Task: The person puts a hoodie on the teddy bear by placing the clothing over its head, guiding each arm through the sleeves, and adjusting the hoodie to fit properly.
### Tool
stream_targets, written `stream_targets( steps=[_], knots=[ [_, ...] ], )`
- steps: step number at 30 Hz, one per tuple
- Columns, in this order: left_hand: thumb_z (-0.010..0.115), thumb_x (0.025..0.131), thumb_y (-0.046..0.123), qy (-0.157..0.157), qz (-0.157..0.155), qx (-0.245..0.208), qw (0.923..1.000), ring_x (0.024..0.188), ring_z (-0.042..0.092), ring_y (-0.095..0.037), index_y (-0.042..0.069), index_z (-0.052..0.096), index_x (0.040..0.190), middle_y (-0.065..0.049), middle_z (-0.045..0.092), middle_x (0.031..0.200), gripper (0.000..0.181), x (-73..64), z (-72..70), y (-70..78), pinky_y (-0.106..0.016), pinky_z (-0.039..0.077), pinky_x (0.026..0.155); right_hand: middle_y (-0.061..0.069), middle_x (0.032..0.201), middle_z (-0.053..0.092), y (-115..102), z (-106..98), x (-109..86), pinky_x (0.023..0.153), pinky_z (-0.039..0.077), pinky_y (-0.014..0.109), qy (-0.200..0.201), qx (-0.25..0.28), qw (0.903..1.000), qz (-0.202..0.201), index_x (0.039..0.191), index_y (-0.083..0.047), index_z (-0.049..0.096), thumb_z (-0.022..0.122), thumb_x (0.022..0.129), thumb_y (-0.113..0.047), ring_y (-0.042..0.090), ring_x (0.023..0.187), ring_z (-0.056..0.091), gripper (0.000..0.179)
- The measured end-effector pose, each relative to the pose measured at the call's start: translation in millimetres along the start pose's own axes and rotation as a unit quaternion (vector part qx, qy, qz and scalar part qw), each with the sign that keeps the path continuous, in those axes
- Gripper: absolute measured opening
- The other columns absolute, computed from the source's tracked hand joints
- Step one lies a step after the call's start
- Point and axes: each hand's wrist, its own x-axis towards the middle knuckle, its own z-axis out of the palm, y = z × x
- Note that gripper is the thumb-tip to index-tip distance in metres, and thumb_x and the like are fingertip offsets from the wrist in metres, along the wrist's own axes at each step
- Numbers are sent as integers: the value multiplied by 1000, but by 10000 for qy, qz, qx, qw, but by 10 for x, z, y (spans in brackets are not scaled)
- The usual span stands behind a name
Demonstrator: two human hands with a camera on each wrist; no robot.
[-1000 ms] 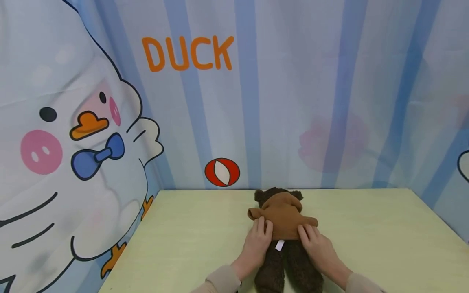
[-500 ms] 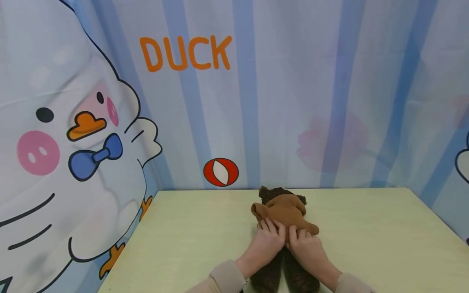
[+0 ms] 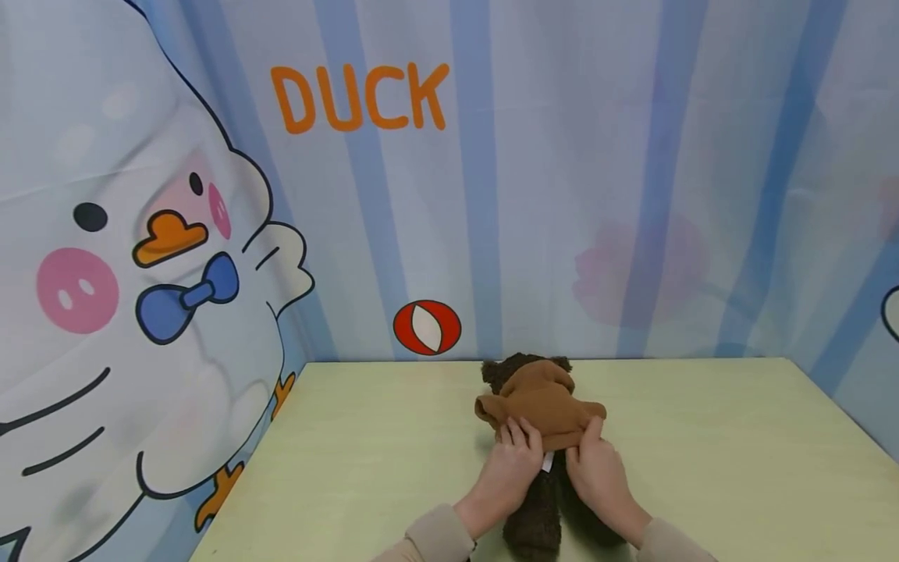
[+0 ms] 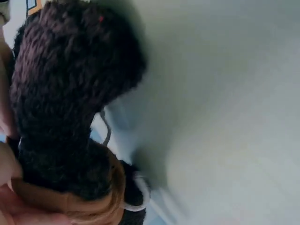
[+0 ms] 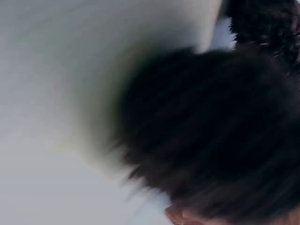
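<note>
A dark brown teddy bear [image 3: 535, 515] lies on the table, its eared head toward the back edge, wearing a brown hooded top [image 3: 544, 404]. My left hand [image 3: 511, 470] pinches the left part of the top's hem. At the hem's right side, my right hand [image 3: 598, 473] grips the cloth between thumb and fingers. A white tag [image 3: 548, 461] peeks out between the hands. The left wrist view shows a furry leg [image 4: 65, 70] below the hem [image 4: 70, 201], which fingers hold. Blurred dark fur [image 5: 211, 126] fills much of the right wrist view, hiding the right grip.
The pale yellow table [image 3: 379, 445] extends to both sides of the bear. Behind it hangs a striped blue curtain [image 3: 534, 195] printed with a duck [image 3: 211, 375]. In the left wrist view, a light cord [image 4: 140, 194] loops beside the top.
My hands first drew together at the hem, then the right hand moved back rightward. The hem now spreads between them, the tag shows again, and the bear's legs have shifted slightly right.
</note>
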Motion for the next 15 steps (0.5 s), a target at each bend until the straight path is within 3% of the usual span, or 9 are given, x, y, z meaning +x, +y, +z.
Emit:
stream_targets(
  steps=[2,4,6,8,9,10,12,13,15],
  knots=[
    [67,79,23,39,-405,-472,9981,73,58,-15,6,54,97,-9,60,90,28,-14,30,20,-17,47,56,6,54,42,67,-36,27,37,28,25,-295,273,9984,401,102,10,31,36,87,-9,13,39,36,25],
    [70,76,19,45,-827,-1048,9910,65,49,-14,8,49,95,-9,51,89,31,-28,74,30,-16,41,48,3,54,38,124,-66,52,38,27,25,-450,475,9957,653,102,11,31,34,87,-10,13,40,34,25],
    [69,76,15,9,-1271,-1661,9779,62,40,-14,9,45,94,-9,43,88,31,-26,133,29,-15,33,41,3,56,37,169,-91,80,39,27,26,-523,660,9939,718,104,12,31,33,86,-8,13,42,33,27],
    [66,78,12,-16,-1715,-2322,9574,65,36,-15,10,42,95,-10,39,91,29,-8,190,21,-17,31,46,3,59,36,205,-103,111,42,28,26,-562,862,9923,694,107,10,32,33,85,-7,13,44,32,28],
    [64,80,12,-43,-1916,-2681,9441,68,33,-16,11,42,95,-10,37,92,27,1,217,19,-18,30,49,2,59,36,220,-109,127,43,28,26,-597,949,9913,693,107,9,32,33,84,-7,13,45,31,28],
    [61,83,11,-82,-2103,-3146,9256,69,30,-16,11,41,95,-10,34,91,23,11,239,17,-19,29,51,2,60,35,240,-110,147,44,28,26,-644,1011,9901,736,107,7,32,33,84,-7,13,46,30,27],
    [53,87,9,-140,-2413,-4117,8787,68,28,-15,10,39,93,-9,29,90,15,29,272,16,-20,27,53,3,62,33,300,-100,192,46,28,27,-711,1191,9865,872,106,4,33,33,84,-7,14,49,30,24],
    [50,88,7,-144,-2515,-4596,8516,68,27,-14,10,37,91,-8,27,89,13,33,284,16,-20,26,55,4,64,33,349,-81,223,48,29,28,-757,1273,9835,1037,104,3,33,34,85,-8,16,51,31,22],
    [44,90,4,-113,-2666,-5286,8059,64,25,-11,7,34,88,-7,25,87,11,34,305,22,-19,25,53,8,67,38,497,-5,295,51,33,30,-815,1372,9785,1303,100,3,37,35,86,-12,19,56,37,21]
  ],
)
